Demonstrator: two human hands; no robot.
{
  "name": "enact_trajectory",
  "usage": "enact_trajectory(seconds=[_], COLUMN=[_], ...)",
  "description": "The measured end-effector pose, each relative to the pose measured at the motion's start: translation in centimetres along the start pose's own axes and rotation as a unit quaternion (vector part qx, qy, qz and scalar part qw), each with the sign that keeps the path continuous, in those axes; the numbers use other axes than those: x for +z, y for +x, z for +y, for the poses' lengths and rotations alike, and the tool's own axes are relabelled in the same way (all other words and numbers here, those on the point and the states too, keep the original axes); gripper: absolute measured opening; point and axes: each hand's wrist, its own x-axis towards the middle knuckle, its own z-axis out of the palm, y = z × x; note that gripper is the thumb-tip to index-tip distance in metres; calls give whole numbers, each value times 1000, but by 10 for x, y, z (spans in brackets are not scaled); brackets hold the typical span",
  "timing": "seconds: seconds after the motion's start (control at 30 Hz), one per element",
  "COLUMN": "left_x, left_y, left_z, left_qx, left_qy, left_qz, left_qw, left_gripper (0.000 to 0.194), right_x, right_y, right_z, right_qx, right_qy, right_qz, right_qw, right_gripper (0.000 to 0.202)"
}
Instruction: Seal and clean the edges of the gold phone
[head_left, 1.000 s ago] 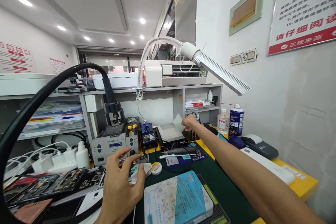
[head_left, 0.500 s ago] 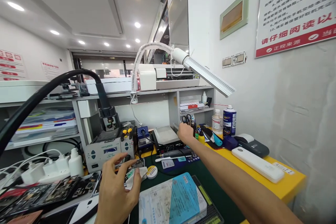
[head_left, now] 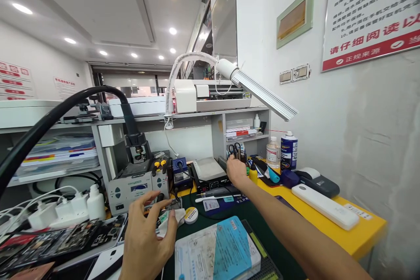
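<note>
My left hand [head_left: 147, 234] is raised in front of the bench, its curved fingers apart and nothing between them. Beyond the thumb lie a crumpled white tissue [head_left: 175, 217] and a small round tin [head_left: 191, 215] with a yellow rim. My right hand [head_left: 236, 169] is stretched far forward with its fingers curled in, close in front of black-handled scissors [head_left: 234, 148] in a tool holder. What those fingers grip, if anything, is hidden from me. Under my right arm sits a blue and white box [head_left: 219, 249] on the dark green mat [head_left: 259, 214].
Phone boards [head_left: 62, 245] and a white power strip [head_left: 65, 214] crowd the left. A soldering station [head_left: 134, 190] and a flat silver-topped device [head_left: 210, 169] stand behind. On the yellow surface at right are a spray can [head_left: 288, 151], a clear bottle [head_left: 272, 153] and a long white device [head_left: 324, 205].
The view has shifted slightly. My right hand has moved a little to the right by the tool holder, its arm lower in the picture. My left hand keeps its pose.
</note>
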Motion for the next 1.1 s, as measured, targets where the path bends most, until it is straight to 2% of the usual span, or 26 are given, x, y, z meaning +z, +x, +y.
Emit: enact_trajectory(seconds=[0.3, 0.47, 0.6, 0.73, 0.9, 0.97, 1.03, 1.1], left_x=[2, 1, -1, -3, -10, -16, -21, -24], left_y=[-1, -3, 0, 1, 4, 7, 9, 9], left_z=[1, -3, -6, -10, -11, -5, 7, 21], left_qx=[0, -8, -9, -28, -67, -82, -92, -92], left_qy=[-17, -17, -44, -76, -86, -100, -130, -157], left_qz=[-4, -18, -42, -101, -178, -244, -339, -431], left_qw=[1000, 1000, 998, 992, 978, 961, 927, 884], left_gripper=[15, 15, 11, 8, 15, 17, 23, 52], right_x=[5, 1, -9, -29, -62, -69, -70, -63], right_y=[8, 4, -5, -13, -33, -48, -65, -80], right_z=[8, 8, 7, 9, 12, 14, 17, 18], right_qx=[93, 119, 110, 78, 4, -54, -115, -171], right_qy=[68, 103, 133, 172, 249, 296, 344, 382], right_qz=[-80, -83, -75, -42, 14, 3, -34, -86], right_qw=[990, 984, 982, 981, 968, 954, 931, 904], right_gripper=[30, 30, 32, 34, 32, 35, 42, 42])
